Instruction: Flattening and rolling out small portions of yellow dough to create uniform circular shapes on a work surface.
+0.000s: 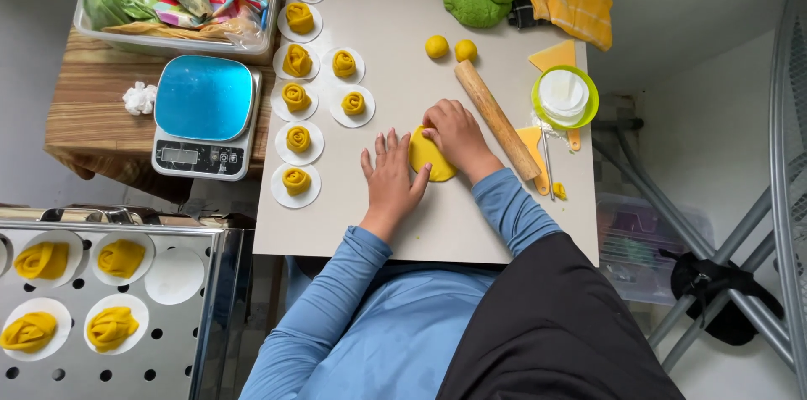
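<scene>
Your right hand (454, 133) presses curled fingers onto the yellow dough piece (430, 156), your left hand (391, 177) lies flat with fingers spread, touching its left edge, and the rolling pin (496, 119) lies diagonally just beside your right.

Soft, even daylight fills the scene, bright with no harsh beams. The pale work mat (403, 22) is evenly lit from its far edge to its near edge, and shadows are faint: a thin dark rim lies beneath the rolling pin (496, 118) and under the left hand (392, 181) and right hand (454, 135). The blue top of the scale (204, 97) carries a mild sheen, and the perforated steel tray (168, 341) at lower left shows dull reflections. Focus is sharp at centre; lines bow outward near the frame's edges, and the fan grille (790, 156) at right looks soft.
</scene>
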